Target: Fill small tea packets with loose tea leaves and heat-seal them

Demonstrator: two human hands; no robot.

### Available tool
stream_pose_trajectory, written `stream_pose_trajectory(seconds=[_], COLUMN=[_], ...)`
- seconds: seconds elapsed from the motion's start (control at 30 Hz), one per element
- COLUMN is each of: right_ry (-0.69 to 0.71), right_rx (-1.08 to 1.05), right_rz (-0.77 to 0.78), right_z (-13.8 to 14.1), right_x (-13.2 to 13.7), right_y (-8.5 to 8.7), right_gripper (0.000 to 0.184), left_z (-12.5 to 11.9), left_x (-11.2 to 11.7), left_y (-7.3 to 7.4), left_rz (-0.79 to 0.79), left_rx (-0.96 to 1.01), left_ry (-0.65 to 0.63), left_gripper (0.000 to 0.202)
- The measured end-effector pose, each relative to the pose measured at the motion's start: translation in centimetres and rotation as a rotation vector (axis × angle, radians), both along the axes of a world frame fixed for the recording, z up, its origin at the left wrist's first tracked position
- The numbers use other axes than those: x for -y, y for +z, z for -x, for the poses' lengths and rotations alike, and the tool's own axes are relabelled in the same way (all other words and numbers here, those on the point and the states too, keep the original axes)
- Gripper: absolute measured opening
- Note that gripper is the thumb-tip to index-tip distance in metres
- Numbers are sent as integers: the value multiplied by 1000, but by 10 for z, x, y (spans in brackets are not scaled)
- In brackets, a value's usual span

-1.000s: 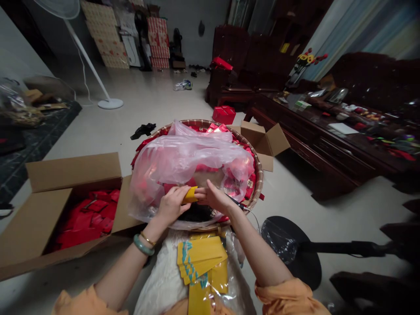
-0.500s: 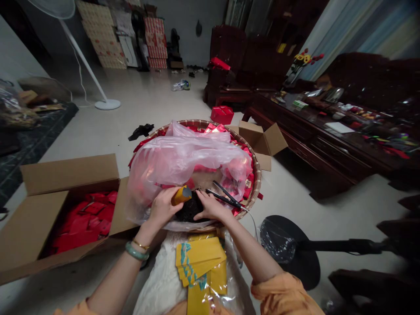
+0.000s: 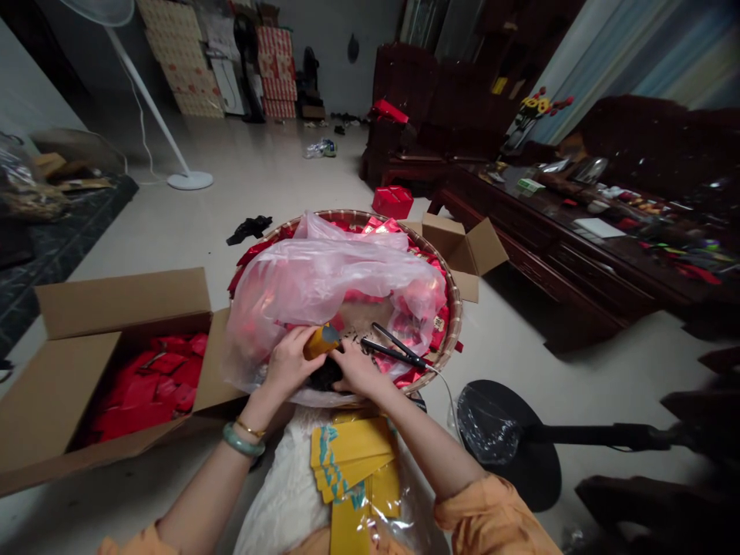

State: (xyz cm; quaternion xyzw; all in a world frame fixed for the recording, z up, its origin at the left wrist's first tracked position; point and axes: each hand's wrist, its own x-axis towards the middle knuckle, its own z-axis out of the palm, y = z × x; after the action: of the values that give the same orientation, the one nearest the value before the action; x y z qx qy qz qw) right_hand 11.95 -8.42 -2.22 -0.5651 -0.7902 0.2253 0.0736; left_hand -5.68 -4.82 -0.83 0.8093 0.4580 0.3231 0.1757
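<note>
My left hand [image 3: 290, 360] is closed around a yellow pouch [image 3: 321, 341], its dark end tilted to the right. My right hand [image 3: 359, 368] is bent over a heap of dark, loose dried leaves [image 3: 325, 375], fingers curled into it close beside the pouch. Small dark bits lie scattered past the fingertips. Pink plastic sheeting [image 3: 324, 270] surrounds the heap inside a round woven basket [image 3: 452, 327]. A black hair straightener [image 3: 398, 351] with slightly parted arms rests at the basket's right side. Several flat yellow pouches [image 3: 352, 455] lie fanned out on my lap.
On the left stands an open cardboard box [image 3: 124, 297] filled with red packets [image 3: 147, 389]. Another open carton [image 3: 465, 250] sits behind the basket. A black round stand base [image 3: 520, 478] lies on the right. Farther off are a dark wooden table [image 3: 555, 262] and a white fan stand [image 3: 190, 180].
My right hand has shifted left toward the pouch, its spread fingers now curled into the dark leaves. Dark bits show more to its upper right. My left hand stays nearly in place with the pouch.
</note>
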Motion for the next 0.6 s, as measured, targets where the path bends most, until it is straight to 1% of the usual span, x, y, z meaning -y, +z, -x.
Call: stream_pose_trajectory(seconds=[0.07, 0.2, 0.3, 0.4, 0.47, 0.53, 0.6], right_ry=[-24, -42, -59, -127, -205, -330, -473], right_rx=[-44, -170, -246, -343, -482, -695, -938], right_rz=[4, 30, 13, -19, -6, 98, 273], right_z=[-4, -11, -14, -17, -20, -24, -26], right_x=[0, 2, 2, 1, -1, -2, -3], right_y=[-1, -7, -14, -19, -21, -23, -22], right_gripper=[55, 52, 39, 31, 29, 27, 27], left_z=[1, 1, -2, -3, -2, -2, -1], left_x=[0, 0, 0, 1, 1, 0, 0], left_y=[0, 1, 1, 2, 2, 2, 2], left_rz=[5, 3, -4, -7, -5, -6, -7], left_rx=[9, 26, 33, 36, 39, 43, 44], left_ry=[-8, -8, -2, -19, -17, -10, -11], left_gripper=[42, 43, 43, 42, 42, 42, 42])
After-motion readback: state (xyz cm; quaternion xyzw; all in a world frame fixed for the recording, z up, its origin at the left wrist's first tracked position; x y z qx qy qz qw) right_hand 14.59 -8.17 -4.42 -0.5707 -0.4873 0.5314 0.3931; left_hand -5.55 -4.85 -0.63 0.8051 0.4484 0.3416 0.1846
